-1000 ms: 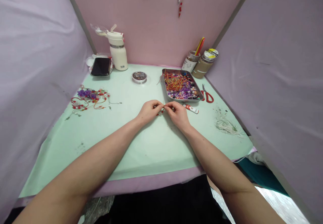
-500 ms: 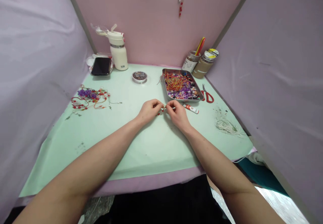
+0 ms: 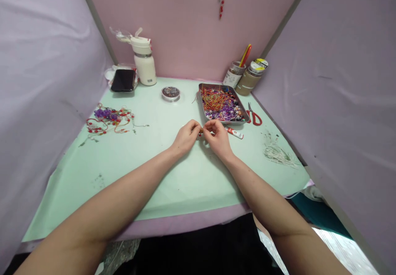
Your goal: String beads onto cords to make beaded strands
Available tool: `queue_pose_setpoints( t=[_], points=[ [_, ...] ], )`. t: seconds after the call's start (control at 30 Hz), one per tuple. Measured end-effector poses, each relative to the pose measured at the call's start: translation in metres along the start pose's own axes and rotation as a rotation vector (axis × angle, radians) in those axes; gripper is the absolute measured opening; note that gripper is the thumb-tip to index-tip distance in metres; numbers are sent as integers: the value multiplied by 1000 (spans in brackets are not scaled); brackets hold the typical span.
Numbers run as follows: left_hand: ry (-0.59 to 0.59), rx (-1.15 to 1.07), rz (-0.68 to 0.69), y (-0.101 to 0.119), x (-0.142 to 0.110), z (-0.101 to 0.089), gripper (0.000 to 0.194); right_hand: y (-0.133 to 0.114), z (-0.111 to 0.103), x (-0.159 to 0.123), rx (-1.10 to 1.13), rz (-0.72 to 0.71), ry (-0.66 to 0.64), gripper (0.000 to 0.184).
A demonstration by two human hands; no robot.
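My left hand and my right hand meet over the middle of the table, just in front of the bead tray. Both are closed in a pinch on a small beaded cord. Red and brownish beads show between the fingertips; the cord itself is mostly hidden by the fingers. A red and white tube lies just right of my right hand. Behind the hands, the metal tray holds purple, white and dark beads and a tangle of orange and yellow cord.
Red-handled scissors lie right of the tray, behind a bundle of pale threads. Two jars stand at the back right. Finished-looking beaded strings, a phone, a white bottle and a thread spool are to the left.
My hands have drawn slightly closer together, with the left one moving a little right. The red beads that hung below the left fingertips now sit up between both hands.
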State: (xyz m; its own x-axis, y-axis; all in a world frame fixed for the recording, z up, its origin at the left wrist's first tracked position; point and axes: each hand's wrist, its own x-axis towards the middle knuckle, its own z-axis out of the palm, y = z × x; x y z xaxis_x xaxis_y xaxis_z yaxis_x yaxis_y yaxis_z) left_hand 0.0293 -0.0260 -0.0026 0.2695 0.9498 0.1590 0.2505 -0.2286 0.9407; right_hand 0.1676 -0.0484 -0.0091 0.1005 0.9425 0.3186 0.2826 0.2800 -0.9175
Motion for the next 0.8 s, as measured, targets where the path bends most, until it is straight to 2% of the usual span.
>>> queue_pose_setpoints(
  t=[0.2, 0.3, 0.4, 0.5, 0.63, 0.8],
  points=[
    [-21, -45, -15, -1, -4, 2, 15, -2, 0, 0, 55, 33, 58, 15],
    [-20, -9, -6, 0, -4, 1, 15, -3, 1, 1, 134, 116, 64, 19],
    [-25, -10, -23, 2, -4, -1, 15, -5, 1, 1, 251, 251, 33, 24],
    [-19, -22, -26, 1, -4, -1, 16, -9, 0, 1, 347, 332, -53, 27],
    [8, -22, -18, -2, -3, -1, 17, -12, -4, -1, 343, 300, -137, 24],
    [14, -39, -24, -2, -3, -1, 17, -14, -11, 0, 236, 191, -150, 19]
  ],
)
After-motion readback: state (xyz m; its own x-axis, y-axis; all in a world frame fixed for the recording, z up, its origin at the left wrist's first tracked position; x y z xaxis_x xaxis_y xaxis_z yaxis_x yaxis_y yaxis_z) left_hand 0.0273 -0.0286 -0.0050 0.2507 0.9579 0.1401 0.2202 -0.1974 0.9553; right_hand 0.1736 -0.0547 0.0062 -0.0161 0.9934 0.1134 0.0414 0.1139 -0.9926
